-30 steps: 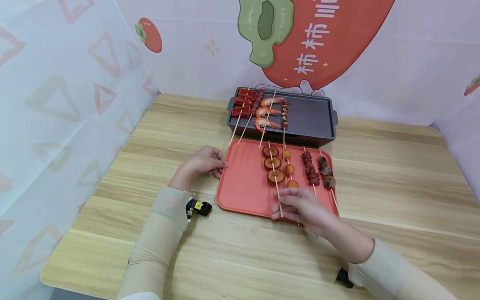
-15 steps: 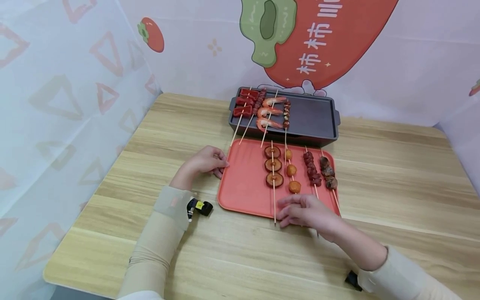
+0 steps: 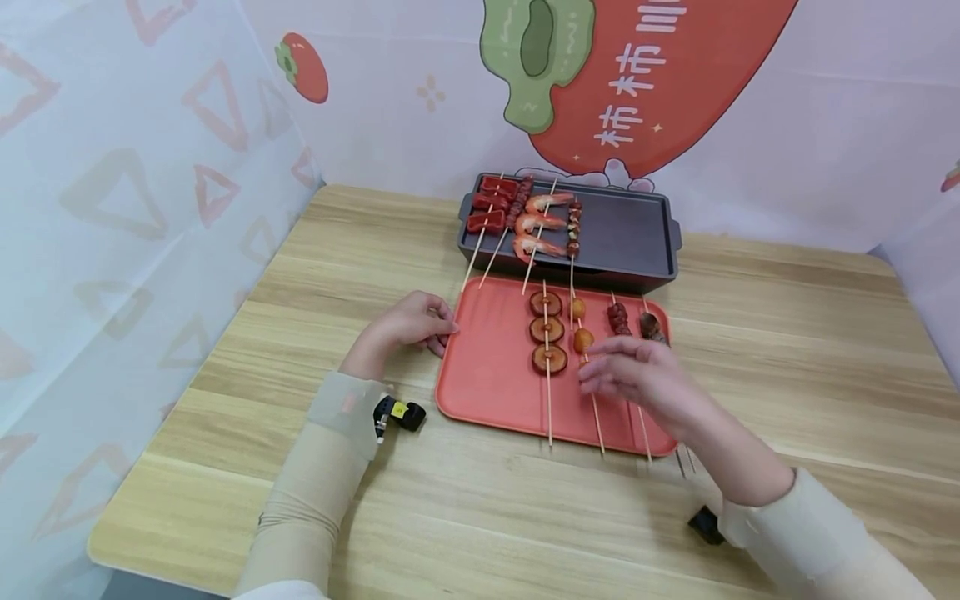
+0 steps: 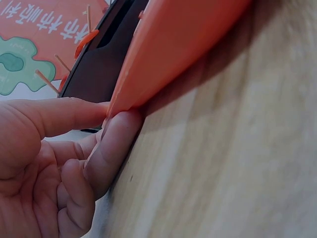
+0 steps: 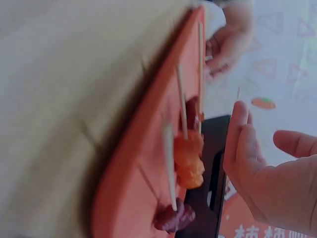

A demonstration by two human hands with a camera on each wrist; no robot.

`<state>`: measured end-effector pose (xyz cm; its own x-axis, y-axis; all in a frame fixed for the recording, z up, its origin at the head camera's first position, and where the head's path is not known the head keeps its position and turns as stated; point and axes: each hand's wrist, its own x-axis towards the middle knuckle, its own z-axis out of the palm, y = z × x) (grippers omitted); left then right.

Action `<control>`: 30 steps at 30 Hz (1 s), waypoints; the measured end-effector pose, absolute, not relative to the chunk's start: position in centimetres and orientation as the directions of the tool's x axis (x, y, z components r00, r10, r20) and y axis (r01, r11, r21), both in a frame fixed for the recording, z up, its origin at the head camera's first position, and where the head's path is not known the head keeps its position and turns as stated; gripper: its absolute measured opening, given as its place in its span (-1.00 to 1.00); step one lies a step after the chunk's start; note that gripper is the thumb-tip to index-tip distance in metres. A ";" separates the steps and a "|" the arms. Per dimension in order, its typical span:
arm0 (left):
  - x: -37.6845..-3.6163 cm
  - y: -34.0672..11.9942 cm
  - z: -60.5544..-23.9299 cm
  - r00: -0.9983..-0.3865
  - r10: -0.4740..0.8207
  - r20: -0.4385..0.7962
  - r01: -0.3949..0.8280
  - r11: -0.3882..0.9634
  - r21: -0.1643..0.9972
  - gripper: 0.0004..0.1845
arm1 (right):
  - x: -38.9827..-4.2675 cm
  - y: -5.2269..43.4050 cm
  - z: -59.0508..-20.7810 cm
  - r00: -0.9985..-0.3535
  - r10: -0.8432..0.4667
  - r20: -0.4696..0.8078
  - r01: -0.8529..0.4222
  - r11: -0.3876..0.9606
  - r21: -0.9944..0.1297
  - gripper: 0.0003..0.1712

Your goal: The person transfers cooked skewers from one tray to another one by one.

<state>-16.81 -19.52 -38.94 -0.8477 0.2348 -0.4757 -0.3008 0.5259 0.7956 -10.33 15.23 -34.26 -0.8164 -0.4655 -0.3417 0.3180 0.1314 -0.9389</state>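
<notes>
— What's on the flat coral-red plastic tray (image 3: 487,375)?
— Four wooden-stick skewers; the left hand (image 3: 405,323) pinches its edge. The right hand (image 3: 637,375), fingers loose and empty, hovers over the orange-ball skewer (image 3: 581,340), hiding the darker two. The dark grey grill pan (image 3: 622,237) sits behind.

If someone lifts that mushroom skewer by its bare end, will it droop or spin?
The mushroom skewer probably stays fairly stiff: its stick looks straight. With three slices crowding the far end, it would likely tip tip-down. Flat slices should keep it from rolling on the tray.

Wooden table (image 3: 787,350): red tray (image 3: 487,375), dark grill pan (image 3: 626,237).
</notes>
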 end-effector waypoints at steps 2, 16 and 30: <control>-16.8 -19.6 -39.0 -0.848 0.236 -0.474 -0.300 0.524 0.797 -0.87 | -11.5 15.3 -33.8 -0.841 -0.418 -0.344 0.353 0.060 -0.934 -0.68; -16.7 -19.7 -39.3 -0.853 0.241 -0.462 -0.295 0.507 0.810 -0.87 | -18.3 14.8 -32.8 -0.853 -0.277 -0.442 0.488 -0.125 -0.864 -0.32; -16.7 -19.7 -39.1 -0.855 0.246 -0.457 -0.287 0.510 0.811 -0.87 | -20.7 12.1 -34.3 -0.769 -0.362 -0.528 0.603 -0.134 -0.786 -0.41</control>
